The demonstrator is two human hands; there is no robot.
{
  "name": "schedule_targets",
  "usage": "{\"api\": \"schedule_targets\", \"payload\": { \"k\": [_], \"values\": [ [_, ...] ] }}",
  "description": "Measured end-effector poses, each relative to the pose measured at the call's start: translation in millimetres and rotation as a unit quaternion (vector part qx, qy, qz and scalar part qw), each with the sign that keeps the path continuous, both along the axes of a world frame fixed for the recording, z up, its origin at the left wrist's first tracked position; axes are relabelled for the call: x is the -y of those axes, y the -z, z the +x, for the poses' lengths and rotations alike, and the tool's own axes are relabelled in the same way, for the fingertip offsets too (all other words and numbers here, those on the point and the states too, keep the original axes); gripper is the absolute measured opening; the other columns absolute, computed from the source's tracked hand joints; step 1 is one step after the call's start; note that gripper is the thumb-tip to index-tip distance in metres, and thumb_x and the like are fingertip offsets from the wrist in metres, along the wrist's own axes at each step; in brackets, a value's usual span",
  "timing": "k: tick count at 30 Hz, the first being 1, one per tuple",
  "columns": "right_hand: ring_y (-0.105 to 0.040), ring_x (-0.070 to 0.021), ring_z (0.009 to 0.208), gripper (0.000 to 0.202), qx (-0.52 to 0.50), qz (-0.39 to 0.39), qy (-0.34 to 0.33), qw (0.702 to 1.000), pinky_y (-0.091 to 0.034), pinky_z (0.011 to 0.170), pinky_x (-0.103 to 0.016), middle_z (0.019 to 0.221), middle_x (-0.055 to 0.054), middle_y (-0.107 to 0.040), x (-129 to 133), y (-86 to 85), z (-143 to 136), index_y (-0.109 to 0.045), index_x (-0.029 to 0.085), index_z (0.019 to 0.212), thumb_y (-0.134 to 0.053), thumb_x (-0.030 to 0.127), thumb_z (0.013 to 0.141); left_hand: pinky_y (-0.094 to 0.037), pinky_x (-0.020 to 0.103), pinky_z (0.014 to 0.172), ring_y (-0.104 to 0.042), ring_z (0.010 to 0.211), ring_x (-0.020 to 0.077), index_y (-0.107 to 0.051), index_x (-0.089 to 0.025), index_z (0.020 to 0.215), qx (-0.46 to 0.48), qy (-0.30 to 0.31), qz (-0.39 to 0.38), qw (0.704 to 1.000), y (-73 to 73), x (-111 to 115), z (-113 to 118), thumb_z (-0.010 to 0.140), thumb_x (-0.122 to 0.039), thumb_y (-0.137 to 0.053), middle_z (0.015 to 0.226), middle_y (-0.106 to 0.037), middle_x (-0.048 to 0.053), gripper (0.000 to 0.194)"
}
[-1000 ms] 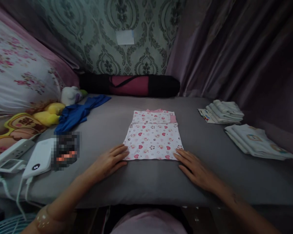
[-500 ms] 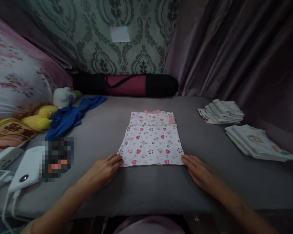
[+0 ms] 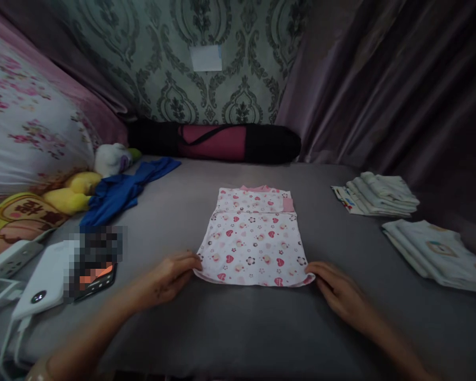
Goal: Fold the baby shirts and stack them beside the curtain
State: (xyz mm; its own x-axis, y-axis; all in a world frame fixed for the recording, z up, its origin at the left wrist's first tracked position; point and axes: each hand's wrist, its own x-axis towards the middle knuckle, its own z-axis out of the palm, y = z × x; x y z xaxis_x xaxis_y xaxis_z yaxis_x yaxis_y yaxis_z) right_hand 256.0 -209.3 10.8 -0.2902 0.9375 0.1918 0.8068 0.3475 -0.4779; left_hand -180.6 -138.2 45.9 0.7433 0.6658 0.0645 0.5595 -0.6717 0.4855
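A small white shirt (image 3: 254, 243) with pink hearts and flowers lies spread in front of me, its pink collar at the far end and a sleeve with a pink cuff folded across the upper part. My left hand (image 3: 174, 275) pinches the near left corner of its hem. At the near right corner, my right hand (image 3: 337, 288) grips the hem between thumb and fingers. Both corners are raised and curl slightly, while the body of the shirt rests on the grey sheet (image 3: 241, 328).
Folded clothes (image 3: 384, 193) lie in a stack at right, with another folded pile (image 3: 440, 251) nearer. To the left are blue clothing (image 3: 119, 193), a yellow plush toy (image 3: 73, 193), a white power bank (image 3: 47, 278) and a power strip (image 3: 10, 259). A long black-and-red bag (image 3: 214, 142) lies along the wall.
Both hem corners have come up off the sheet, pinched in my hands, and the hem now curls. My hands were resting on the corners before. The view has shifted slightly.
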Motion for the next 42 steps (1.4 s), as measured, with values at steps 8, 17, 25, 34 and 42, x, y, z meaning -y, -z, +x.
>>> {"api": "schedule_targets", "payload": {
  "k": [8, 17, 25, 34, 42],
  "values": [
    [-0.065, -0.0239, 0.098, 0.030, -0.166, -0.074, 0.176, 0.967, -0.053, 0.080, -0.032, 0.105, -0.006, -0.070, -29.7, -33.6, -13.9, -0.066, 0.023, 0.101, -0.049, 0.042, 0.086, -0.049, 0.024, 0.072, -0.061, 0.083, 0.0167, -0.065, -0.018, 0.097, 0.169, -0.163, -0.153, 0.960, -22.7, -39.7, 12.8, 0.089, -0.036, -0.048, 0.089, -0.068, 0.004, 0.025],
    [-0.061, -0.0188, 0.078, 0.033, -0.331, 0.007, 0.280, 0.901, -0.047, 0.067, -0.028, 0.087, -0.004, -0.066, -96.2, -30.2, -36.2, -0.058, 0.020, 0.098, -0.051, 0.047, 0.082, -0.047, 0.023, 0.061, -0.057, 0.066, 0.0121, -0.062, -0.015, 0.087, 0.383, -0.275, -0.140, 0.871, -6.3, -109.5, 43.3, 0.075, -0.035, -0.063, 0.074, -0.063, 0.001, 0.024],
    [-0.058, -0.0197, 0.075, 0.040, -0.289, 0.079, 0.354, 0.886, -0.042, 0.066, -0.030, 0.086, -0.006, -0.063, -145.6, -10.1, -46.8, -0.055, 0.019, 0.105, -0.043, 0.050, 0.083, -0.041, 0.019, 0.052, -0.051, 0.061, 0.0100, -0.059, -0.017, 0.090, 0.393, -0.340, -0.108, 0.847, 9.1, -143.1, 72.0, 0.077, -0.027, -0.052, 0.073, -0.056, -0.001, 0.017],
    [-0.058, -0.0216, 0.074, 0.041, -0.266, 0.097, 0.404, 0.870, -0.041, 0.069, -0.031, 0.083, -0.009, -0.065, -191.5, -5.7, -43.3, -0.056, 0.016, 0.101, -0.041, 0.048, 0.080, -0.043, 0.023, 0.063, -0.052, 0.068, 0.0128, -0.055, -0.018, 0.097, 0.363, -0.421, -0.036, 0.830, 46.4, -202.8, 95.6, 0.083, -0.022, -0.046, 0.078, -0.056, 0.000, 0.016],
    [-0.059, -0.0237, 0.074, 0.038, -0.230, 0.101, 0.388, 0.887, -0.041, 0.069, -0.033, 0.082, -0.011, -0.064, -223.7, 10.6, -30.6, -0.053, 0.017, 0.096, -0.037, 0.047, 0.082, -0.045, 0.030, 0.076, -0.058, 0.081, 0.0181, -0.057, -0.018, 0.096, 0.286, -0.432, -0.024, 0.855, 50.9, -237.0, 109.1, 0.085, -0.019, -0.044, 0.082, -0.060, 0.004, 0.016]
  ]
}}
